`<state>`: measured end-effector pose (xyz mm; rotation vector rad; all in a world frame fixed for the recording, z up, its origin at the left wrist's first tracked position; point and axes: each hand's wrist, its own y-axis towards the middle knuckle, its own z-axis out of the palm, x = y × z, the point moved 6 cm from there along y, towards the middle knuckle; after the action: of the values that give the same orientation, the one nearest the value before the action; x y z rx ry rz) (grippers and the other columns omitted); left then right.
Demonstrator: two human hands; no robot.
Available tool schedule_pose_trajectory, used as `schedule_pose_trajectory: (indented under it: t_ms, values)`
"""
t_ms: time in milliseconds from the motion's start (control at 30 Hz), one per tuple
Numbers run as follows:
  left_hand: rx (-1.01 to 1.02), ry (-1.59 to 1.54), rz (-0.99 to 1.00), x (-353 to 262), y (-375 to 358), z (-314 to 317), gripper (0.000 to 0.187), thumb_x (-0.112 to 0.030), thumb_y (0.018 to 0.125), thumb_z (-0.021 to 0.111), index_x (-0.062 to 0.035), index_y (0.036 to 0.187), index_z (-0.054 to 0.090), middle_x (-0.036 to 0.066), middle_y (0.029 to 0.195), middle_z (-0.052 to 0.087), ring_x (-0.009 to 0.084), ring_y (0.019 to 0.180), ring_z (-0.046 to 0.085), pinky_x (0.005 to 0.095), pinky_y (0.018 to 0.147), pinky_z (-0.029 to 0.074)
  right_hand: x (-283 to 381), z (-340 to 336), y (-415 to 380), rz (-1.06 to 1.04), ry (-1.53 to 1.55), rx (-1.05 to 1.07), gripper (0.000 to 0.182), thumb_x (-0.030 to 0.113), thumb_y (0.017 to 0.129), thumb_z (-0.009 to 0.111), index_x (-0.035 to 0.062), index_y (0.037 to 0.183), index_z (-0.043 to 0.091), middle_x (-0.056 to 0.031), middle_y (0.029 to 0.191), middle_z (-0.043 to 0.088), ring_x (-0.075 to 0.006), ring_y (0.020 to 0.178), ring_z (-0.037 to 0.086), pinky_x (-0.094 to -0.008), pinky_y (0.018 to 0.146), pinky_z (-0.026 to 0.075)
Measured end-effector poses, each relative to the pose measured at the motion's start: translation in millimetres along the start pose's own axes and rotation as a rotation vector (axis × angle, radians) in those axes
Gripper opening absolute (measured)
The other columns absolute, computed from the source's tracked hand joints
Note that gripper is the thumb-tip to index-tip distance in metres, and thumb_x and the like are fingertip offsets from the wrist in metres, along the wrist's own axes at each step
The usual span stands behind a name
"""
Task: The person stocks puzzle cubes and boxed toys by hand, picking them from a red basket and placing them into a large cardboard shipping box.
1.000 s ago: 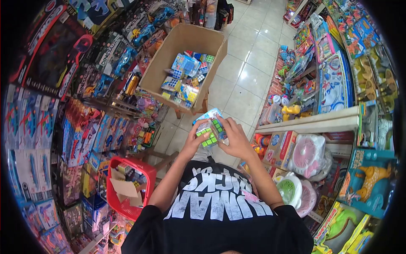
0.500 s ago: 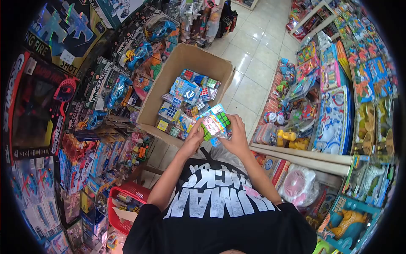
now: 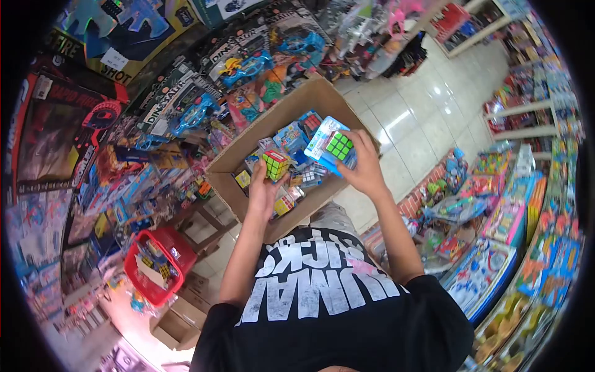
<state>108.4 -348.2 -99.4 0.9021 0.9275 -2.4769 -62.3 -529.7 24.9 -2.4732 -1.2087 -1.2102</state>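
A puzzle cube (image 3: 276, 166) with yellow-green and red faces is gripped by my left hand (image 3: 263, 197), over the near side of the cardboard box. My right hand (image 3: 365, 166) holds a second puzzle cube (image 3: 339, 146), its green face up, with a blue and white card pack around or behind it. Under both hands stands the open cardboard box (image 3: 248, 144). Inside it lie several packaged puzzle cubes (image 3: 308, 178) and a blue card pack (image 3: 289, 139), partly covered by my hands and the two held cubes.
Lower left, a red plastic basket (image 3: 180, 245) contains several cubes, with a small open carton (image 3: 176, 325) below it. Boxed dinosaur toys (image 3: 245, 68) hang beyond the box on the left. Packed toys (image 3: 477, 266) fill shelves on the right. White floor tiles (image 3: 427, 105) show between.
My hands were together around packaged green-faced cubes; now they are apart, each with a cube. My view has turned, and the box appears further right with my hands over it.
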Motion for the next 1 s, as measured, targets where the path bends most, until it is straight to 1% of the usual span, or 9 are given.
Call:
schedule_pose_trajectory:
  t_ms: [133, 200, 267, 433, 533, 567, 800, 933, 1000]
  values:
    - [-0.248, 0.237, -0.044, 20, 14, -13, 0.032, -0.031, 0.101, 0.050, -0.0118, 0.127, 0.049, 0.005, 0.119, 0.059, 0.0182, 0.111, 0.058, 0.0410, 0.095, 0.049, 1, 1, 54, -0.239, -0.040, 0.194, 0.059, 0.001, 0.066, 0.065, 0.0077, 0.123, 0.055, -0.0167, 0.126, 0.051, -0.0379, 0.115, 0.052, -0.0448, 0.096, 0.043]
    - [-0.328, 0.353, -0.018, 35, 22, -21, 0.032, -0.028, 0.098, 0.056, -0.0079, 0.123, 0.052, 0.008, 0.116, 0.060, 0.0193, 0.108, 0.058, 0.0375, 0.093, 0.049, -15, 30, 62, -0.226, -0.145, 0.524, 0.056, -0.003, 0.067, 0.063, 0.0095, 0.121, 0.057, -0.0146, 0.127, 0.051, -0.0363, 0.117, 0.052, -0.0455, 0.096, 0.043]
    - [-0.228, 0.786, -0.037, 72, 42, -43, 0.036, -0.029, 0.094, 0.063, -0.0039, 0.119, 0.055, 0.011, 0.115, 0.060, 0.0226, 0.107, 0.058, 0.0352, 0.091, 0.048, -39, 59, 66, -0.349, -0.156, 0.645, 0.056, -0.005, 0.068, 0.062, 0.0111, 0.122, 0.058, -0.0133, 0.129, 0.051, -0.0352, 0.117, 0.053, -0.0455, 0.094, 0.044]
    - [-0.170, 0.933, -0.190, 119, 55, -26, 0.044, -0.021, 0.086, 0.074, -0.0020, 0.120, 0.054, 0.014, 0.110, 0.060, 0.0196, 0.094, 0.061, 0.0317, 0.078, 0.050, -125, 143, 31, -0.458, -0.499, 1.117, 0.058, -0.004, 0.073, 0.062, 0.0114, 0.128, 0.055, -0.0141, 0.133, 0.050, -0.0341, 0.113, 0.058, -0.0430, 0.091, 0.049]
    - [-0.165, 0.800, -0.419, 159, 69, -38, 0.044, -0.018, 0.085, 0.073, -0.0018, 0.121, 0.053, 0.014, 0.103, 0.060, 0.0183, 0.081, 0.063, 0.0311, 0.066, 0.051, -150, 163, 20, -0.328, -0.567, 1.155, 0.058, -0.005, 0.075, 0.063, 0.0093, 0.130, 0.054, -0.0154, 0.135, 0.049, -0.0339, 0.114, 0.059, -0.0426, 0.093, 0.050]
    - [-0.139, 0.833, -0.305, 164, 76, -41, 0.044, -0.014, 0.083, 0.074, -0.0024, 0.121, 0.054, 0.013, 0.103, 0.058, 0.0170, 0.071, 0.062, 0.0306, 0.058, 0.050, -151, 166, 17, -0.336, -0.569, 1.164, 0.058, -0.005, 0.075, 0.063, 0.0093, 0.130, 0.054, -0.0154, 0.135, 0.049, -0.0339, 0.114, 0.059, -0.0426, 0.093, 0.050]
    - [-0.031, 1.082, -0.018, 168, 79, -74, 0.056, -0.020, 0.073, 0.082, -0.0063, 0.121, 0.057, 0.012, 0.105, 0.057, 0.0196, 0.084, 0.059, 0.0328, 0.071, 0.049, -176, 198, -9, -0.243, -0.296, 1.176, 0.058, 0.000, 0.074, 0.066, 0.0044, 0.131, 0.051, -0.0193, 0.132, 0.050, -0.0372, 0.120, 0.053, -0.0413, 0.097, 0.047]
    - [0.012, 1.102, -0.150, 159, 78, -75, 0.056, -0.026, 0.076, 0.081, -0.0050, 0.122, 0.056, 0.015, 0.109, 0.059, 0.0196, 0.085, 0.063, 0.0335, 0.073, 0.051, -180, 204, -17, -0.093, -0.227, 1.267, 0.053, 0.004, 0.078, 0.061, 0.0001, 0.130, 0.049, -0.0235, 0.141, 0.042, -0.0376, 0.130, 0.044, -0.0417, 0.106, 0.041]
    - [0.089, 1.201, -0.335, 161, 79, -69, 0.061, -0.035, 0.079, 0.078, -0.0037, 0.126, 0.054, 0.012, 0.090, 0.064, 0.0215, 0.077, 0.062, 0.0338, 0.071, 0.051, -176, 201, -17, -0.082, -0.234, 1.312, 0.054, 0.008, 0.080, 0.060, 0.0003, 0.132, 0.048, -0.0226, 0.143, 0.041, -0.0360, 0.131, 0.044, -0.0411, 0.108, 0.039]
